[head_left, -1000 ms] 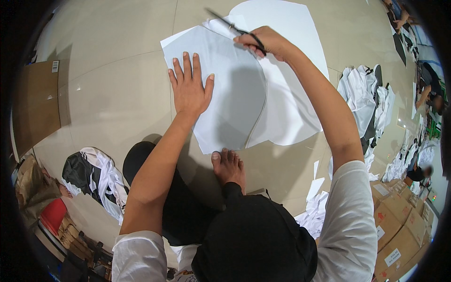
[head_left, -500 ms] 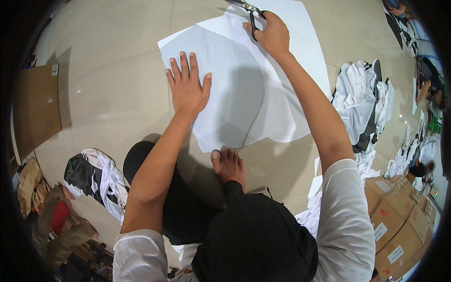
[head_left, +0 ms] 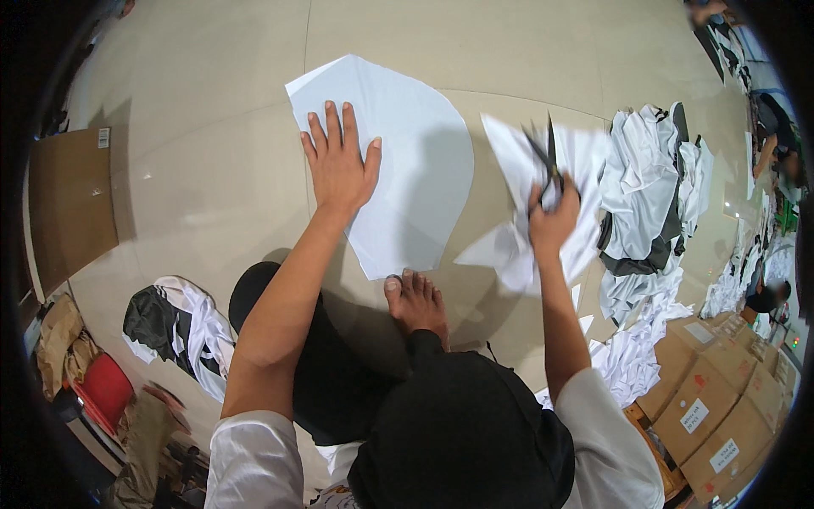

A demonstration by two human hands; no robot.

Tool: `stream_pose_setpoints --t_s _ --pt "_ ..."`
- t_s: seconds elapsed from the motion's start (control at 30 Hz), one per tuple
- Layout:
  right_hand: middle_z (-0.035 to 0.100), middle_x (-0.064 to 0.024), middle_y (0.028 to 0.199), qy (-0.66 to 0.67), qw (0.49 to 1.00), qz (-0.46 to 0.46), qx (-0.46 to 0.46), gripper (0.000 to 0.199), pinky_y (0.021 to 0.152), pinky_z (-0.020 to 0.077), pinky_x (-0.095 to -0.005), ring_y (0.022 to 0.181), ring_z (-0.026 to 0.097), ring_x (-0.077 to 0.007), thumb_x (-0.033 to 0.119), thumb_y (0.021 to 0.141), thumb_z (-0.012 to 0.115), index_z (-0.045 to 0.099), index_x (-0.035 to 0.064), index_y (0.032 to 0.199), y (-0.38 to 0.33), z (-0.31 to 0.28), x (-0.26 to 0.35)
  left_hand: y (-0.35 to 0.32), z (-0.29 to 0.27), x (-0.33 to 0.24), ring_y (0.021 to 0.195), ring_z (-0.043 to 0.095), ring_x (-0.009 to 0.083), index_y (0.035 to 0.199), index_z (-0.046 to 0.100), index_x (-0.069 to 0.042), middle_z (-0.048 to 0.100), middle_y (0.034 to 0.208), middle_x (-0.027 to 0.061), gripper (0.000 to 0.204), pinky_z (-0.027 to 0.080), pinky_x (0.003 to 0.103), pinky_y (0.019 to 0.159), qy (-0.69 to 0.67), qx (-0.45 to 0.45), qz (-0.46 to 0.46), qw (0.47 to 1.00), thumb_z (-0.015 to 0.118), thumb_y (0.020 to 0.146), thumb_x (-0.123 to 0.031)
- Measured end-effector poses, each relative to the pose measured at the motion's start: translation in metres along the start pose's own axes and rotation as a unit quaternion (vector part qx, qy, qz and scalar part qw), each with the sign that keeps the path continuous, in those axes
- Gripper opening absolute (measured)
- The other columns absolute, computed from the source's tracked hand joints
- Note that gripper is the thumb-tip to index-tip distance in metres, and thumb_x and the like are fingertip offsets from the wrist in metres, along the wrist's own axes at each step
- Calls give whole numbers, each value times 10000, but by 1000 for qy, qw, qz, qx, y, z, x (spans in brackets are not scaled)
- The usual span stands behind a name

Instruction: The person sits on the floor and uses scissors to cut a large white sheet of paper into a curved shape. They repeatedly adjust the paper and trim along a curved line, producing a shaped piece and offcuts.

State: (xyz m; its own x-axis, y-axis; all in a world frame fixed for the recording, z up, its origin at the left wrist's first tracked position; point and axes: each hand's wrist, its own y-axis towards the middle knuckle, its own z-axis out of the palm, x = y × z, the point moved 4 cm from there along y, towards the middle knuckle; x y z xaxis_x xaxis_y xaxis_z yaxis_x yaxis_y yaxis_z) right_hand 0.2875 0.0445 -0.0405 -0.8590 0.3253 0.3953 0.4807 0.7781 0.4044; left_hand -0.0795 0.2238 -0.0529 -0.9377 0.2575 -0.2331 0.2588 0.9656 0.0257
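My left hand lies flat with its fingers spread on a pale grey-white piece with a rounded right edge. A sliver of white shows under its upper left corner. A pair of black-handled scissors is in my right hand, blades pointing up and slightly apart. Around and beneath that hand is a loose white fabric offcut, blurred by motion; whether the fingers also pinch it I cannot tell. My bare foot is at the piece's lower edge.
Heaps of white and dark fabric lie on the tiled floor at right, with cartons below them. At left are a fabric bundle, a cardboard box and a red object. Other people work at far right.
My right hand has moved down and right with the scissors. The large white sheet beside the piece has come away to the right with it, crumpling. My left hand has stayed put.
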Motion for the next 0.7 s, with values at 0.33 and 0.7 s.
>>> stream_pose_setpoints --t_s 0.33,0.7 --pt "679 -242 1390 -80 937 337 44 597 1159 490 -457 1330 638 -382 193 991 853 605 -91 1454 -260 -184 -88 48 -1 11 1700 119 506 1780 269 -111 220 1854 184 803 122 666 1359 -7 0 136 991 489 1132 -530" --pt "699 -181 1240 13 972 234 6 484 1100 485 -390 1188 640 -287 187 1010 851 630 -87 1342 -167 -152 -38 24 -15 -36 1692 115 521 1779 267 -114 193 1858 175 847 116 706 1346 -23 2 153 988 562 1108 -539"
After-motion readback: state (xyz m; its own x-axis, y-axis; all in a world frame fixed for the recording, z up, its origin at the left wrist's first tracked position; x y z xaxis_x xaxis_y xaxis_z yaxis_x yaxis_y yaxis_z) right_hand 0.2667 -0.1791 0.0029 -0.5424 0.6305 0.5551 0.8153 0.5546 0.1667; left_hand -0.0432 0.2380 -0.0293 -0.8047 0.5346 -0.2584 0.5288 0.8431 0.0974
